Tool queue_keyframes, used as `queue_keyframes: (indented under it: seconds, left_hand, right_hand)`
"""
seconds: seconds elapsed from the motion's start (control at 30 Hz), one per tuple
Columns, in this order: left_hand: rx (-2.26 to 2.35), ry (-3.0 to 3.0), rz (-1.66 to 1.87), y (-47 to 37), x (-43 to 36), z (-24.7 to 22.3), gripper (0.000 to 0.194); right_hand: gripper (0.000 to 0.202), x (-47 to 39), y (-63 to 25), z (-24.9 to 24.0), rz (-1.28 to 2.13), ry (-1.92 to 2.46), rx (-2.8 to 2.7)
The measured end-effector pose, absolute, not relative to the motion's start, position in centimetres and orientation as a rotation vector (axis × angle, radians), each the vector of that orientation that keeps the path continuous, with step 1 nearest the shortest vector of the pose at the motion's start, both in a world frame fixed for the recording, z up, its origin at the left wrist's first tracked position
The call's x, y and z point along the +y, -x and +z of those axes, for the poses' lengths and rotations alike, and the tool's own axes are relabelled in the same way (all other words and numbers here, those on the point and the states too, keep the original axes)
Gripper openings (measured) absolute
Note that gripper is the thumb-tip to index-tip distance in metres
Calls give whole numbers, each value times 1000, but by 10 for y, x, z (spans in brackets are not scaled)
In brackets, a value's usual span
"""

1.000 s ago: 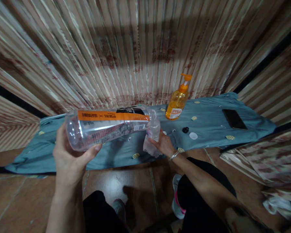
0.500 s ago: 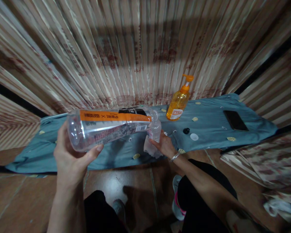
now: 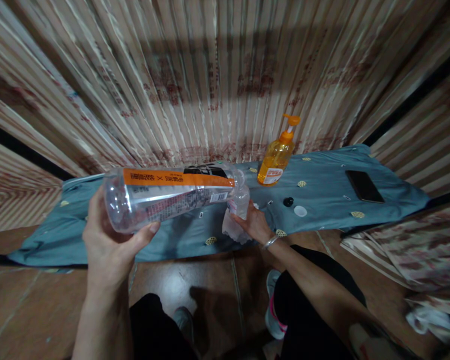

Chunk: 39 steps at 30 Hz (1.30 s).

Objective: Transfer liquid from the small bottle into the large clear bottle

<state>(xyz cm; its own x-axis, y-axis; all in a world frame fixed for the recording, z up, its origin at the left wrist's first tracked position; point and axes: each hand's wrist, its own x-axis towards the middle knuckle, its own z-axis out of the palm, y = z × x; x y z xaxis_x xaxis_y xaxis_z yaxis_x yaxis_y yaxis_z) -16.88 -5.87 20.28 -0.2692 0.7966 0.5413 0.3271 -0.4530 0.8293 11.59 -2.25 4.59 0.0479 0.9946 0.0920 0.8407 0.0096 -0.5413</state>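
left fingers — partly behind large bottle | fine print illegible | curtain — cropped above

left hand grips large clear bottle, tipped sideways, neck at small clear bottle in right hand | pump bottle stands near far edge of blue cloth | dark phone toward right edge

Dim, glare on floor, soft blur
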Motion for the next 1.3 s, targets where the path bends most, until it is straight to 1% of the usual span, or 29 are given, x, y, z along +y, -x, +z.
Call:
queue_keyframes:
  seconds: [0.13, 0.33, 0.6, 0.87, 1.0, 1.3]
  left_hand:
    - [1386, -1589, 1777, 168, -59, 203, 93]
    - [1369, -1600, 1793, 169, -58, 203, 95]
    - [1357, -1588, 1808, 170, -57, 202, 100]
    - [1335, -1572, 1827, 169, -56, 203, 101]
    - [1352, -1583, 1814, 171, -56, 203, 102]
    - [1350, -1656, 1797, 170, -58, 201, 95]
  right_hand:
    - [55, -23, -117, 44, 412, 1841, -1835]
    - [54, -22, -117, 41, 463, 1819, -1800]
    - [58, -21, -119, 37, 464, 1770, -1792]
    - [56, -20, -119, 37, 446, 1846, -1828]
    - [56, -21, -117, 39, 385, 1867, -1837]
    - [55, -21, -118, 42, 460, 1871, -1839]
